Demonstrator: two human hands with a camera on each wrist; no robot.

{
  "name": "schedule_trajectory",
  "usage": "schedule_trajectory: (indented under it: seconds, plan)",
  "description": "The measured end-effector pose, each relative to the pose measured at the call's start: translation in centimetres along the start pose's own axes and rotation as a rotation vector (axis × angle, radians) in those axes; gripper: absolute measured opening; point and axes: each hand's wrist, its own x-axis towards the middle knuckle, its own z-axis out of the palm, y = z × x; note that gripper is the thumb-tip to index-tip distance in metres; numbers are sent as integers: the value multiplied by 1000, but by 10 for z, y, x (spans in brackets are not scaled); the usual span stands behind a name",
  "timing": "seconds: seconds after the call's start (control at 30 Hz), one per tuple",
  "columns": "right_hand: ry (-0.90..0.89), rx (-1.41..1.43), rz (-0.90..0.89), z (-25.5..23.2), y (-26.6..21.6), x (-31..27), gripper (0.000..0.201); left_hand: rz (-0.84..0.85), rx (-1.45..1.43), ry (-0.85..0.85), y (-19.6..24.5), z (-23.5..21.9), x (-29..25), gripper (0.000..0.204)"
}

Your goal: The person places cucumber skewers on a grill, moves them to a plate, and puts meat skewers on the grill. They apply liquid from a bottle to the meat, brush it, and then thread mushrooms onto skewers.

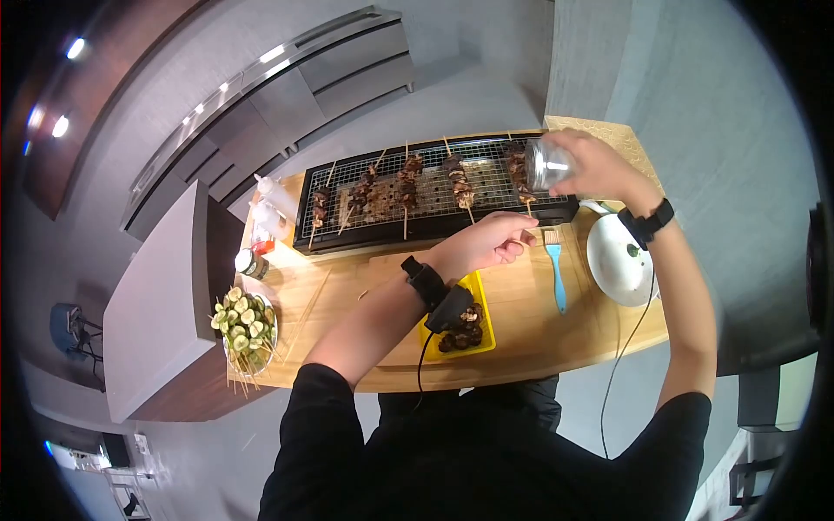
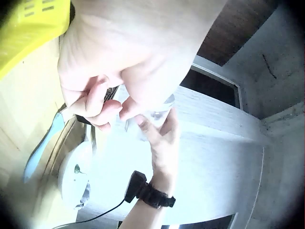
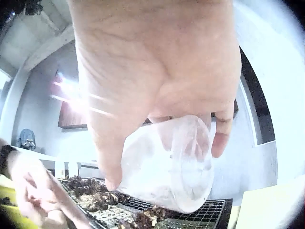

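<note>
We see the right hand (image 1: pixel 595 165) gripping a clear jar (image 1: pixel 551 165) between thumb and fingers, the jar above the right end of the grill (image 1: pixel 365 237). The jar lies just left of the palm, tipped well over from upright, its long axis nearer level; which end is the mouth, we cannot tell. Our left hand (image 1: pixel 491 241), fingers curled inward, hovers near the grill's near edge.

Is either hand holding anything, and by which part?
The right hand grips a clear container around its sides. I see nothing held in the left hand, its fingers curled.
</note>
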Motion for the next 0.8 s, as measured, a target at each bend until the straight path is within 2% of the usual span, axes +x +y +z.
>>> schedule_trajectory:
  seconds: [0.13, 0.23, 0.33, 0.43, 0.63, 0.73, 0.8]
  plan:
    - [-190, 47, 87, -12, -10, -14, 84, -46, -12, 15, -3, -6, 17, 18]
    - [-101, 9, 85, -8, 0, -8, 85, -47, -39, 10, -8, -10, 27, 15]
    - [-224, 24, 115, -12, -3, -4, 85, -44, -70, 32, -13, -16, 39, 15]
    - [-67, 27, 61, -4, 13, 8, 84, -56, -83, 67, -16, -18, 52, 17]
    - [-103, -63, 109, 1, 30, 35, 84, -24, -103, 97, -16, -10, 49, 18]
    - [29, -117, 78, 7, 36, 44, 84, -12, -103, 105, -18, -10, 49, 20]
    - [-81, -88, 143, 7, 33, 53, 84, -4, -97, 122, -18, -11, 49, 21]
